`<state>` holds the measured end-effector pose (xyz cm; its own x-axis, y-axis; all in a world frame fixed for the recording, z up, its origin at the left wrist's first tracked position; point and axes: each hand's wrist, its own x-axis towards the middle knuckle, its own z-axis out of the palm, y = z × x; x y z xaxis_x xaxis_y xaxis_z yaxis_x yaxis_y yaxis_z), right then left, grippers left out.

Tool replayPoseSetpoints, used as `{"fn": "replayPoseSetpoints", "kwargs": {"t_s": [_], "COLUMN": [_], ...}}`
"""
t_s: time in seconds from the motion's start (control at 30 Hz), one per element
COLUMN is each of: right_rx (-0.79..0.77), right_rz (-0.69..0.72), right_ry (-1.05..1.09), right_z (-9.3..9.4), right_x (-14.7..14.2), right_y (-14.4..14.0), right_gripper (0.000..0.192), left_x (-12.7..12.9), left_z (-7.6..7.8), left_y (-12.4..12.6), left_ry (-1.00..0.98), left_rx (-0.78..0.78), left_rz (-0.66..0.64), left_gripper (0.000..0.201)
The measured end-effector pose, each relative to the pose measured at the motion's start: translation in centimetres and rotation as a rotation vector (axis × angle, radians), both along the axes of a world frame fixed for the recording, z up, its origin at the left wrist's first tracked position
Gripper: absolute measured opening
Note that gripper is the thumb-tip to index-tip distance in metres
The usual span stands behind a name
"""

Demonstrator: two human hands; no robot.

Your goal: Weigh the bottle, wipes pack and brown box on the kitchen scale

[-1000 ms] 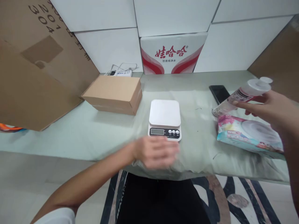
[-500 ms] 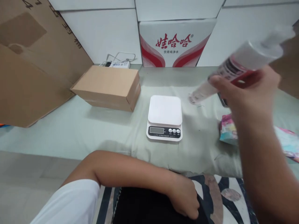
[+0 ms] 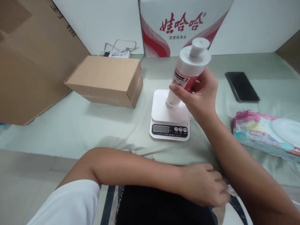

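My right hand (image 3: 201,97) is wrapped round a white plastic bottle (image 3: 194,61) with a red and black label and a white cap. The bottle's base rests on the white platform of a small kitchen scale (image 3: 159,109), and it leans slightly to the right. Below the scale's platform is a dark panel with a blank display (image 3: 161,128) and three round buttons. Across my lap lies my left forearm; my left hand (image 3: 206,184), slightly blurred, has its fingers curled and shows nothing in them. Its palm side is hidden.
Left of the scale sits a closed brown carton (image 3: 105,78), with a white power strip (image 3: 119,54) and cable behind it. A large cardboard sheet (image 3: 35,68) leans at far left. To the right lie a black phone (image 3: 242,87) and a wipes pack (image 3: 264,132). A printed white box (image 3: 154,37) stands behind.
My right hand has brought the bottle left and down onto the scale, more upright than before. My left hand has shifted right and up. The view has tilted down slightly.
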<state>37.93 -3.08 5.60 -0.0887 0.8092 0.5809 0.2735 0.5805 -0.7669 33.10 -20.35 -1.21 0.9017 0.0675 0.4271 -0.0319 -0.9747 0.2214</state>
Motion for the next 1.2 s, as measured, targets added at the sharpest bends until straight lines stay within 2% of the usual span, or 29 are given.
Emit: {"fn": "replayPoseSetpoints", "kwargs": {"t_s": [0.07,0.17,0.27,0.33,0.43,0.53,0.67,0.77,0.9,1.2], "right_rx": [-0.012,-0.028,0.005,0.012,-0.03,-0.075,-0.054,-0.035,-0.052,0.001], "right_rz": [0.013,0.031,0.041,0.005,-0.086,-0.115,0.006,0.081,0.072,0.104], "right_ry": [-0.023,-0.02,0.091,0.105,-0.003,-0.057,-0.019,-0.043,-0.091,0.009], "right_z": [-0.1,-0.1,-0.2,-0.4,-1.1,-1.6,-1.5,-1.3,-1.3,-2.5], "right_x": [-0.1,0.0,0.5,1.0,1.6,1.9,1.9,1.6,1.2,0.8], "right_y": [0.0,-0.1,-0.4,-0.4,-0.3,-0.1,0.0,0.0,0.0,1.0], "right_gripper": [0.061,0.064,0.06,0.059,0.065,0.066,0.065,0.075,0.08,0.065], "left_x": [-0.3,-0.4,-0.3,-0.3,-0.3,-0.2,-0.4,-0.4,-0.5,-0.6], "left_z": [0.4,0.3,0.2,0.1,0.0,0.0,0.2,0.3,0.4,1.0], "left_y": [0.3,0.2,0.1,0.1,0.2,0.2,0.3,0.3,0.4,0.5], "left_ry": [0.083,0.138,0.144,0.134,0.111,0.097,0.115,0.124,0.122,0.193], "left_rx": [-0.028,-0.031,-0.025,-0.023,-0.02,-0.024,-0.008,0.005,-0.011,-0.042], "left_rz": [0.064,0.037,0.022,0.018,0.011,0.003,0.014,0.006,0.001,-0.014], "left_gripper": [0.016,0.015,0.016,0.016,0.016,0.016,0.016,0.014,0.014,0.017]}}
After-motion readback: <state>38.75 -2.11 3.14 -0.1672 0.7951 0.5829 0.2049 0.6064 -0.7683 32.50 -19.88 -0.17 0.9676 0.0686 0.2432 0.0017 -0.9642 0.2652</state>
